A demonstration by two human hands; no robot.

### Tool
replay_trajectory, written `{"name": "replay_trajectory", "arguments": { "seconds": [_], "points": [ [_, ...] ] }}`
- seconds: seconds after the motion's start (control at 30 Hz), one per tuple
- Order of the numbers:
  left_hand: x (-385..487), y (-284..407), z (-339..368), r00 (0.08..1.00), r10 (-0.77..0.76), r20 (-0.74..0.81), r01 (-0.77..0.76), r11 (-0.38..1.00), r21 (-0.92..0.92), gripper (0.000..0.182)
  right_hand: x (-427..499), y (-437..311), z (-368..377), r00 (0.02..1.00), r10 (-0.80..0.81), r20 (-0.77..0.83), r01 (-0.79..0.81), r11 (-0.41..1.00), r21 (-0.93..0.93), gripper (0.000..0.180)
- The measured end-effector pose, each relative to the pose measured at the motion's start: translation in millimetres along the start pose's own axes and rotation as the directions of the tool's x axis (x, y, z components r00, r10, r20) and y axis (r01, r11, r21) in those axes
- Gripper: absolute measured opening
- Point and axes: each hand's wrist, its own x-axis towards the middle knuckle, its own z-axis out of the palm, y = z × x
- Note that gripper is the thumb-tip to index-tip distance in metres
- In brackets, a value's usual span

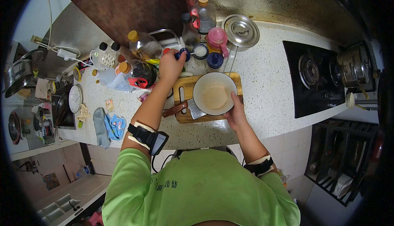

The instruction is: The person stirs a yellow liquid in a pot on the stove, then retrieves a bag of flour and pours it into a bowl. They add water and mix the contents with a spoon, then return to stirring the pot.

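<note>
My left hand [173, 64] pinches a dark blue jar lid [182, 54]. A small pale spoon [192, 53] reaches from the lid to the rim of an open jar of white granules [200, 51]. With my right hand [237, 112] I grip the right side of a white bowl [200, 86] with a dark rim. Something pale brown covers the bowl's bottom; whether it is liquid or powder I cannot tell. The bowl is over a wooden cutting board [237, 79]. A kitchen knife [176, 109] with a wooden handle lies on the board, its blade partly hidden by the bowl.
Next to the open jar stand a blue-lidded jar [215, 60], a pink-lidded pitcher [217, 38] and a steel lid [240, 30]. Several bottles [141, 72] crowd the left. A black gas hob [314, 75] bears a steel pot [354, 66] at right. Cloth sleeves [115, 127] lie near the front edge.
</note>
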Motion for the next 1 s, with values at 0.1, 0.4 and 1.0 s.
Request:
{"name": "replay_trajectory", "arguments": {
  "seconds": [0.1, 0.4, 1.0],
  "points": [
    [-0.4, -3.8, 0.2, 1.0, -0.013, 0.002, 0.013, 1.0, -0.027, 0.035, 7.6, 9.5, 10.5, 0.999, -0.022, -0.04, 0.024, 0.999, 0.045, 0.044],
    [-2.0, -7.9, -0.9, 0.999, -0.016, -0.052, 0.01, 0.994, -0.109, 0.033, 33.4, 23.1, 25.7, 0.991, 0.046, 0.126, -0.053, 0.997, 0.057, 0.053],
    [-58.9, -8.2, -67.5, 0.999, -0.017, 0.038, 0.031, 0.915, -0.402, 0.017, 57.7, 34.6, 34.1, 0.994, 0.028, 0.108, -0.035, 0.998, 0.06, 0.062]
  ]
}}
